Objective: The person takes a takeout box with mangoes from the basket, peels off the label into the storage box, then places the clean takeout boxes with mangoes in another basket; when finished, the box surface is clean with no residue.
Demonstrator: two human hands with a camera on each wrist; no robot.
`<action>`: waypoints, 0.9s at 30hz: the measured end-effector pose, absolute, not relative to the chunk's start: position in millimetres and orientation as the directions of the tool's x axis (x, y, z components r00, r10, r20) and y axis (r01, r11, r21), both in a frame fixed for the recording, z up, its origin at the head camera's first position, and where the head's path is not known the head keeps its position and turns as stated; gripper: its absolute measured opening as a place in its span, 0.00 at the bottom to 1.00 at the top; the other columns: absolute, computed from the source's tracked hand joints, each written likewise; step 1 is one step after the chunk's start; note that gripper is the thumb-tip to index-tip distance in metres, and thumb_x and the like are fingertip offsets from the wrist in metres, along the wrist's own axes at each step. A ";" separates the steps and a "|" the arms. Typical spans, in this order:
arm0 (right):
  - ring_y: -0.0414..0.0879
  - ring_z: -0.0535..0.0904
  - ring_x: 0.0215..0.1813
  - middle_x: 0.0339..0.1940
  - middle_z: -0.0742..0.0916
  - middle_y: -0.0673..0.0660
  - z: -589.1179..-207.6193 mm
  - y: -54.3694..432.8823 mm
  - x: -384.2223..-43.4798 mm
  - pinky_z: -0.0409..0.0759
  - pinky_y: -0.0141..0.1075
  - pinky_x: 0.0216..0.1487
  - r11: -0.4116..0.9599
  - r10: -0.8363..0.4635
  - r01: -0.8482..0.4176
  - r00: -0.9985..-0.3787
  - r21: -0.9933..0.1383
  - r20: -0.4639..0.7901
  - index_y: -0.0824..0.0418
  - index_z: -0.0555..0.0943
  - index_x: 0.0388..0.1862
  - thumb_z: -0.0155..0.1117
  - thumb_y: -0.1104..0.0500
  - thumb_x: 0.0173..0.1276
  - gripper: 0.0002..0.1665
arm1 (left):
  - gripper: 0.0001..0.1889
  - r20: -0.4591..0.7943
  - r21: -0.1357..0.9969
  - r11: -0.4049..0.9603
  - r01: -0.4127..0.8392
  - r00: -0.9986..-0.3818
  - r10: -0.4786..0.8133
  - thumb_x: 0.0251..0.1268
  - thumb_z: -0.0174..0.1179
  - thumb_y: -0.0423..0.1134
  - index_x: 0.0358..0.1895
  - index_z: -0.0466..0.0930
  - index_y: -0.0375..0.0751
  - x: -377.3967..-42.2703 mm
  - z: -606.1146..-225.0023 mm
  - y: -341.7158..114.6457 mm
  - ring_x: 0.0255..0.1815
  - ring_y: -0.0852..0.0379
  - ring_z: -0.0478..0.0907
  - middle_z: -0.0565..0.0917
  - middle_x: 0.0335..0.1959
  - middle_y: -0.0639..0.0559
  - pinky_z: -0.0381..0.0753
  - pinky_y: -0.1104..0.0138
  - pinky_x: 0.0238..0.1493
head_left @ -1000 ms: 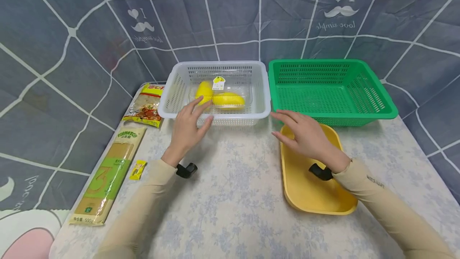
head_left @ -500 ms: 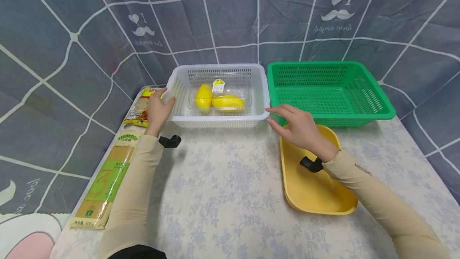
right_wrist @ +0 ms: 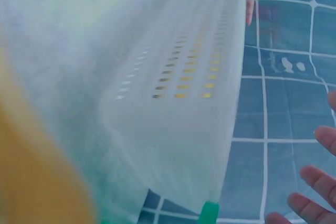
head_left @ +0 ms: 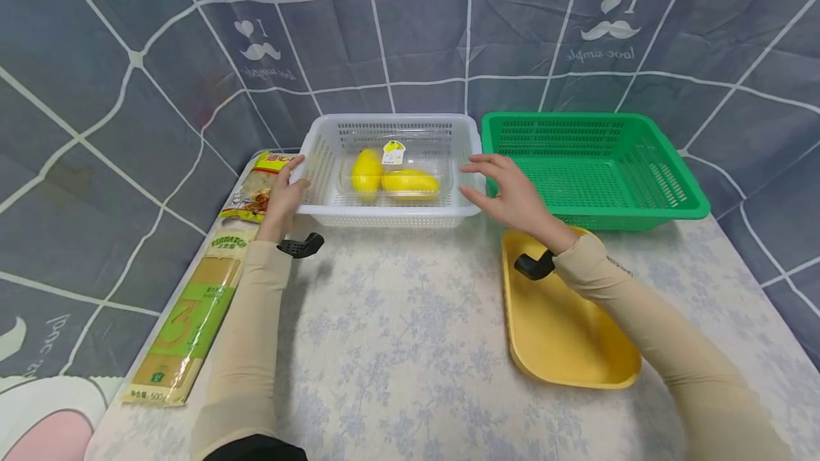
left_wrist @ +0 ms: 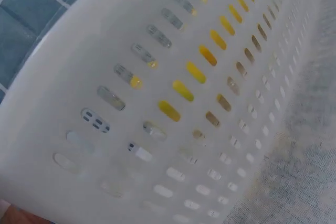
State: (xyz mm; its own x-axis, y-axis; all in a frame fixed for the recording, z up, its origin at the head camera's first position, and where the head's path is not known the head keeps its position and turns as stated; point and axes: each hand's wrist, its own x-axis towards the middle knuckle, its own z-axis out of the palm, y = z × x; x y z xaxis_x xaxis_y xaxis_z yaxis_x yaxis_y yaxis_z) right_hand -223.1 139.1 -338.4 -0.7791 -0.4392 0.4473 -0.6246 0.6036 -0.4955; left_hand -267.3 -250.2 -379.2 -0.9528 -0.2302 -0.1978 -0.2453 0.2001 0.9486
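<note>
White basket [head_left: 387, 220], left hand [head_left: 285, 195] gripping it at 9 o'clock, right hand [head_left: 512, 193] kinda loosely spread near 4.

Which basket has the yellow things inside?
The white basket: the clear box inside it holds two yellow things, while the green basket beside it shows none.

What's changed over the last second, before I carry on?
The left hand moved left, from over the front edge of the white basket to its left rim; whether it grips is unclear. The right hand moved left, from near the front-left corner of the green basket to the white basket's right end, fingers apart. Both baskets, the yellow tray and the yellow fruit look unmoved.
</note>
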 end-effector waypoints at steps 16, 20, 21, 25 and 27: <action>0.53 0.52 0.73 0.74 0.59 0.56 -333.3 84.5 -301.6 0.56 0.52 0.67 0.591 -0.432 -0.269 -0.902 -0.761 -0.017 0.53 0.62 0.73 0.58 0.42 0.68 0.38 | 0.24 -0.177 0.969 0.120 -0.216 -0.945 -0.274 0.72 0.46 0.35 0.69 0.64 0.57 -267.3 -384.4 -250.0 0.63 0.50 0.61 0.60 0.71 0.50 0.64 0.54 0.60; 0.54 0.50 0.74 0.76 0.57 0.55 -333.4 74.0 -315.7 0.56 0.51 0.68 0.608 -0.431 -0.192 -0.895 -0.770 -0.118 0.53 0.56 0.76 0.57 0.44 0.69 0.41 | 0.24 -0.179 0.969 0.116 -0.219 -0.943 -0.281 0.72 0.46 0.35 0.68 0.64 0.57 -267.7 -385.4 -250.3 0.63 0.50 0.61 0.59 0.71 0.51 0.65 0.54 0.60; 0.55 0.50 0.74 0.76 0.57 0.55 -333.5 72.1 -318.6 0.55 0.51 0.68 0.611 -0.426 -0.170 -0.894 -0.774 -0.141 0.53 0.55 0.76 0.57 0.45 0.70 0.40 | 0.24 -0.178 0.969 0.115 -0.217 -0.943 -0.280 0.72 0.46 0.34 0.68 0.64 0.57 -268.0 -385.5 -250.3 0.63 0.51 0.61 0.59 0.71 0.51 0.65 0.54 0.60; 0.54 0.48 0.75 0.77 0.53 0.55 -334.6 67.6 -327.3 0.53 0.53 0.68 0.609 -0.401 -0.071 -0.887 -0.790 -0.229 0.51 0.54 0.76 0.57 0.47 0.70 0.40 | 0.24 -0.168 0.971 0.120 -0.208 -0.946 -0.278 0.72 0.46 0.34 0.69 0.64 0.56 -269.0 -385.1 -249.8 0.63 0.51 0.61 0.60 0.71 0.51 0.66 0.55 0.60; 0.54 0.47 0.75 0.77 0.52 0.54 -335.6 66.4 -330.3 0.52 0.57 0.67 0.601 -0.386 -0.016 -0.881 -0.799 -0.272 0.49 0.54 0.77 0.57 0.48 0.70 0.40 | 0.24 -0.166 0.971 0.120 -0.205 -0.946 -0.279 0.72 0.46 0.34 0.68 0.64 0.55 -269.5 -384.7 -249.5 0.62 0.51 0.61 0.60 0.71 0.51 0.66 0.55 0.60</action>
State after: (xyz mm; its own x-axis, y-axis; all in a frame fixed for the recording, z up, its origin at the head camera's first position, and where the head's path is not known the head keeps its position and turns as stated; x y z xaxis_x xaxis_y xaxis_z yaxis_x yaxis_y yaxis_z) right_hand -330.3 66.4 -335.6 -0.8814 -0.3860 -0.2724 -0.0160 0.6007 -0.7993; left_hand -269.5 -249.5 -384.7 -0.9460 -0.2789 -0.1656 -0.2053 0.1197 0.9714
